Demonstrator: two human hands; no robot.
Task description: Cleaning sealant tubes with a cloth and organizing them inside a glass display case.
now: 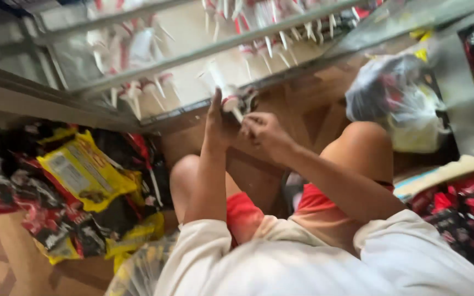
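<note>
Two hands, the left hand (221,123) and the right hand (263,131), are seen. One white tube (223,90) is held. One clear bag (396,98) is seen; the packets (83,172) cannot be counted.

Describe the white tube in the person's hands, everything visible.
The tube is a white, plastic-looking cartridge with a red collar near one end and a thin white nozzle pointing down and to the right. It is tilted, its body rising up and to the left. The left hand grips it around the body; the right hand has its fingertips at the nozzle end. It is held above the knees, in front of the glass shelf. The picture is blurred, so finer detail cannot be made out.
</note>
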